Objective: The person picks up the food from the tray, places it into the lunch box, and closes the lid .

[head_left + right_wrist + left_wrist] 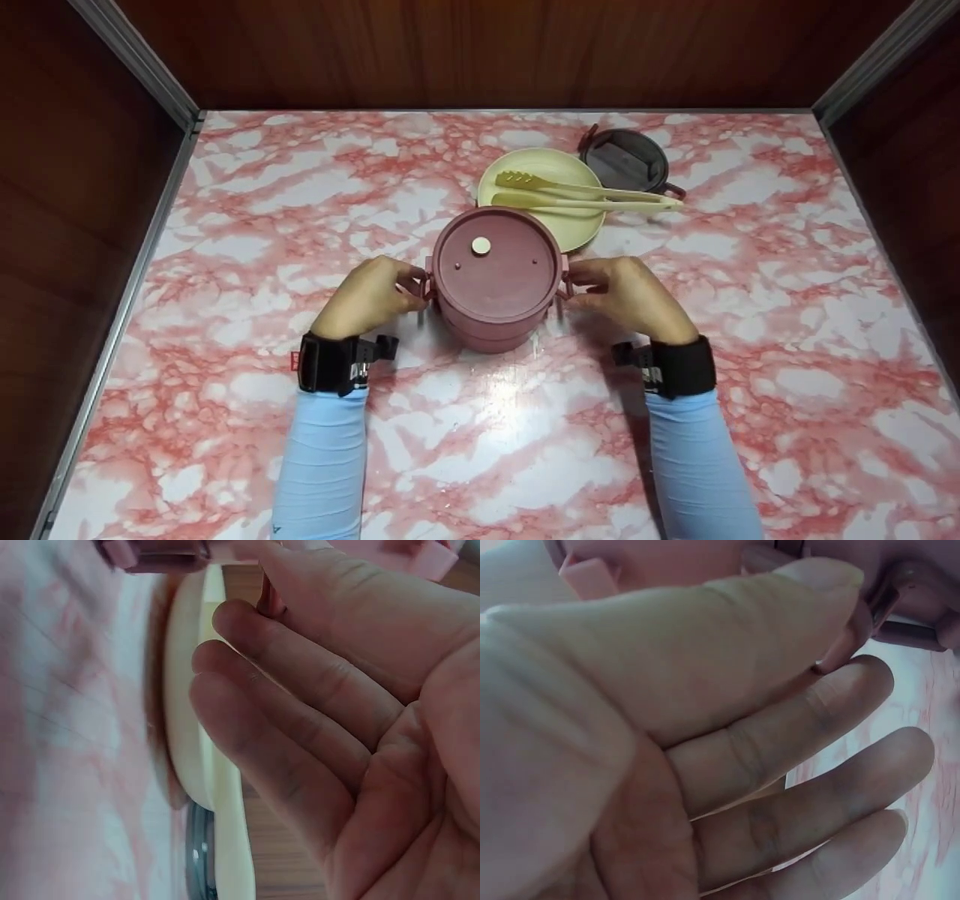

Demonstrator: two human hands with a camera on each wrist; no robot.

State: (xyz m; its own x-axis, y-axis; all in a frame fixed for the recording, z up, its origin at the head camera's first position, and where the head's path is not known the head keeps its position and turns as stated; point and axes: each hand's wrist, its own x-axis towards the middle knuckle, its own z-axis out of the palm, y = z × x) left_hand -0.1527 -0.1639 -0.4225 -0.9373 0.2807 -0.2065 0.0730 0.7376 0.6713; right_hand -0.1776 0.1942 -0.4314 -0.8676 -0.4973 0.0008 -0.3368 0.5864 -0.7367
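A dusty-pink pot stands in the middle of the head view, topped by a flat round lid with a small pale knob. From the left, my left hand pinches one side handle between thumb and fingers. My right hand pinches the opposite handle in the same way. The left wrist view has my left thumb over a pink handle, the other fingers stretched out below it. In the right wrist view, the right thumb and index finger meet at a handle piece.
Behind the pot lies a pale yellow plate, partly hidden by it. A slotted utensil and a second yellow utensil lie across the plate. At its back right is a dark pan with reddish handles. Brown panels wall the marbled table.
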